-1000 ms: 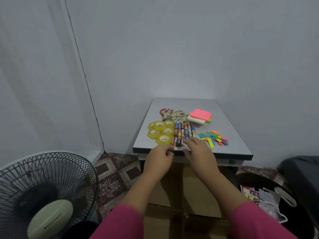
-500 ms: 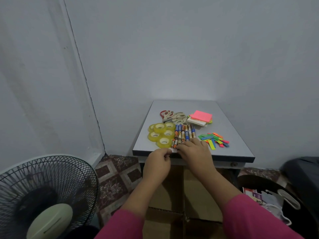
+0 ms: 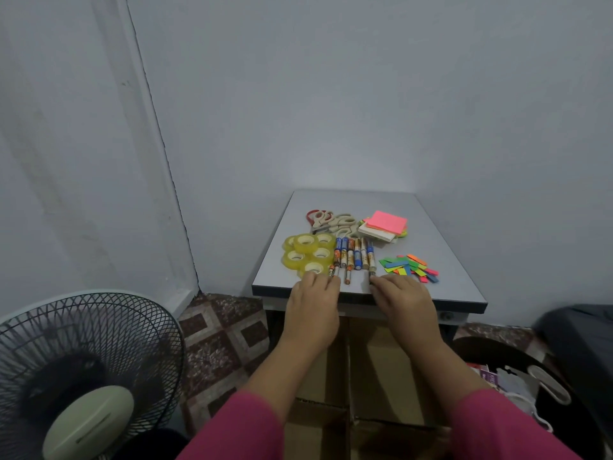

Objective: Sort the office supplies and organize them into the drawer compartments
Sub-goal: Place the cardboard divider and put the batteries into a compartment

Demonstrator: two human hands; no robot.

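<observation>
A small grey table [image 3: 441, 247] carries the supplies. Several yellow tape rolls [image 3: 308, 255] lie at the left, and a row of markers [image 3: 353, 257] beside them. Scissors [image 3: 331, 222] and a stack of sticky notes with a pink top [image 3: 384, 224] sit behind. Coloured paper strips [image 3: 409, 267] are scattered at the right. My left hand [image 3: 313, 293] rests on the table's front edge, fingertips at the left markers' near ends. My right hand [image 3: 403, 295] rests there too, fingertips by the rightmost marker. Neither hand holds anything. The closed drawer front [image 3: 446, 316] shows under the tabletop.
A standing fan [image 3: 83, 370] fills the lower left. Cardboard boxes [image 3: 365, 360] stand under the table. A dark bin with packets [image 3: 517, 376] sits at the lower right. Walls close in behind and to the left.
My hands were close together at the markers' near ends and have spread apart along the front edge, the left toward the tape rolls and the right toward the paper strips.
</observation>
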